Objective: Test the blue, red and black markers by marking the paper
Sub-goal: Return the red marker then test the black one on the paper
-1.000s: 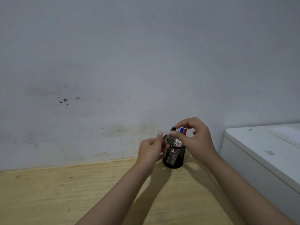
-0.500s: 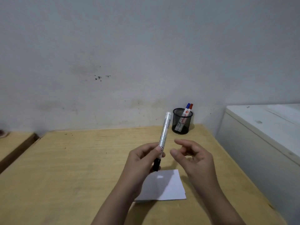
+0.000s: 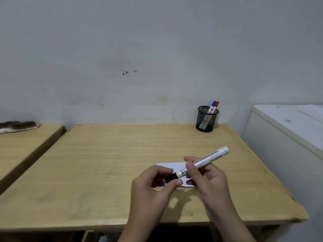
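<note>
Both bare forearms reach forward over the wooden desk (image 3: pixel 104 163). The right hand (image 3: pixel 208 173) wraps its fingers around the barrel of the black marker (image 3: pixel 202 163), tilted up to the right. The left hand (image 3: pixel 152 182) pinches the marker's black cap between thumb and fingertips.

Dim, soft light; wide-angle edge distortion.
</note>
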